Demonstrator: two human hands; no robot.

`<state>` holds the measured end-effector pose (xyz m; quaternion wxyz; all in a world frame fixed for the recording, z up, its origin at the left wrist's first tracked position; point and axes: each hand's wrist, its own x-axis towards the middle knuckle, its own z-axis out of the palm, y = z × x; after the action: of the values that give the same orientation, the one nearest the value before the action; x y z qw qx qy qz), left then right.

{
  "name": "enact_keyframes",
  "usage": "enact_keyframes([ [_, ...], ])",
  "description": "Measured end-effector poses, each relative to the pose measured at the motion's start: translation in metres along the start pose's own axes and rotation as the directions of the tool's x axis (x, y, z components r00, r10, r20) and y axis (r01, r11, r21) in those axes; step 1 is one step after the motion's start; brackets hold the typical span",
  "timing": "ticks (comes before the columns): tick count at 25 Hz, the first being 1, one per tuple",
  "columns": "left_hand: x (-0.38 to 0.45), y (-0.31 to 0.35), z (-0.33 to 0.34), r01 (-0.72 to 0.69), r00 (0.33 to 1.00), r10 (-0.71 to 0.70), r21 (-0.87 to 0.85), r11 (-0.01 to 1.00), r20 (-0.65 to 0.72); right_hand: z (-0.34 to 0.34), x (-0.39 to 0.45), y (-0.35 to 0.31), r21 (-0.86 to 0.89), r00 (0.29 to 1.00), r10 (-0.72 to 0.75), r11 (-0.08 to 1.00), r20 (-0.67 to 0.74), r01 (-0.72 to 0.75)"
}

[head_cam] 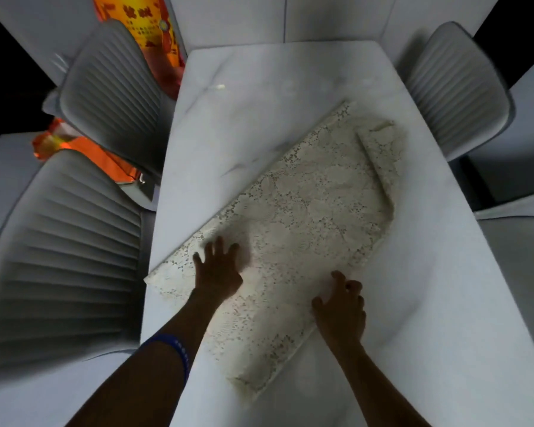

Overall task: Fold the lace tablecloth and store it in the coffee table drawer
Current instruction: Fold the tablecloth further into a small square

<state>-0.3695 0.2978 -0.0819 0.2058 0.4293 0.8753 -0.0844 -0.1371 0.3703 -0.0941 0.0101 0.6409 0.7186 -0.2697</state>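
A cream lace tablecloth (302, 217) lies folded into a long strip, set diagonally across the white marble table (259, 87). Its far right end is turned back in a small flap. My left hand (218, 272) rests flat on the cloth near its left edge, fingers spread. My right hand (341, 306) sits on the cloth's near right edge with fingers curled and slightly apart; whether it pinches the fabric I cannot tell. A blue band circles my left wrist.
Two grey ribbed chairs (111, 94) (62, 257) stand along the table's left side and one (457, 94) at the right. Orange printed bags (148, 35) (74, 146) sit behind the left chairs. No drawer is in view.
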Motion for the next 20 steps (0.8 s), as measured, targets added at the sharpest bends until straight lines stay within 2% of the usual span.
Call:
enact_keyframes([
  [3, 0.022, -0.06, -0.009, 0.242, 0.97, -0.243, -0.107, 0.964, 0.005, 0.023, -0.013, -0.003, -0.035, 0.991, 0.089, 0.995, -0.102, -0.092],
  [5, 0.024, -0.085, -0.004, 0.297, 0.953, -0.303, -0.225, 0.928, 0.008, 0.032, -0.02, -0.003, -0.028, 0.99, 0.039, 0.999, -0.132, -0.043],
  [7, 0.021, -0.09, 0.003, 0.257, 0.959, -0.28, -0.291, 0.921, -0.038, 0.036, -0.022, -0.002, -0.014, 0.988, -0.039, 0.999, -0.148, 0.038],
  [9, 0.014, -0.092, 0.009, 0.203, 0.973, -0.223, -0.233, 0.951, -0.06, 0.033, -0.021, 0.001, -0.003, 0.987, -0.056, 0.998, -0.15, 0.056],
  [11, 0.003, -0.091, 0.013, 0.203, 0.979, -0.205, -0.241, 0.949, 0.019, 0.025, -0.015, 0.009, -0.005, 0.988, -0.067, 0.998, -0.139, 0.067],
  [13, -0.022, -0.083, 0.021, 0.237, 0.969, -0.194, -0.352, 0.905, 0.156, 0.008, -0.014, 0.024, -0.025, 0.99, -0.066, 0.998, -0.125, 0.063],
  [17, -0.104, -0.042, 0.06, 0.283, 0.904, -0.088, -0.431, 0.857, 0.419, -0.029, -0.017, 0.06, -0.156, 0.995, -0.069, 0.986, -0.067, 0.058],
  [19, -0.133, -0.025, 0.066, 0.294, 0.876, -0.08, -0.396, 0.87, 0.476, -0.038, -0.019, 0.071, -0.328, 0.995, -0.093, 0.941, -0.025, 0.08],
  [20, -0.136, -0.02, 0.061, 0.248, 0.898, -0.084, -0.339, 0.907, 0.431, -0.041, -0.019, 0.073, -0.434, 0.993, -0.114, 0.894, 0.016, 0.11],
])
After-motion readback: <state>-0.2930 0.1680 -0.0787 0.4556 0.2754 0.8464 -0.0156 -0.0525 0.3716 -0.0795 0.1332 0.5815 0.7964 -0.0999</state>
